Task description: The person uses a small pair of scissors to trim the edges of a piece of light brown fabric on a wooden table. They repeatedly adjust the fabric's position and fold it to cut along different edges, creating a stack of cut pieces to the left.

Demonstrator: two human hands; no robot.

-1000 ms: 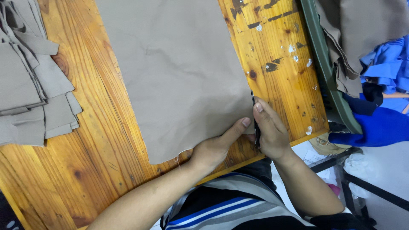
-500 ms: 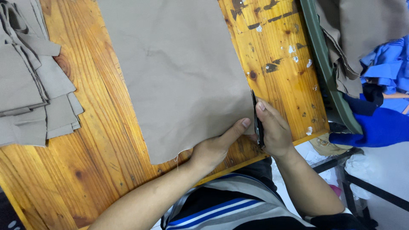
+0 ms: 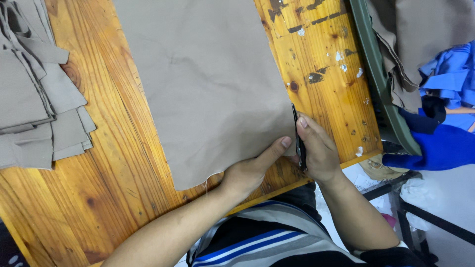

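Gripped in the right hand [image 3: 319,153] is a thin dark tool [image 3: 298,136], probably scissors, fingers curled round it and its tip pointing up along the right edge of the tan fabric panel [image 3: 208,84]; the left hand [image 3: 250,170] lies flat on that panel's lower right corner, thumb stretched toward the tool, pressing rather than pinching. Largest thing in view is the wooden table [image 3: 114,183], orange-varnished and flecked with paint at the upper right; the tan panel lies spread over its middle, its bottom edge near the table's front edge; a stack of cut tan pieces [image 3: 34,99] sits at the left, well apart; blue cloth [image 3: 445,143] is heaped off the table's right side.
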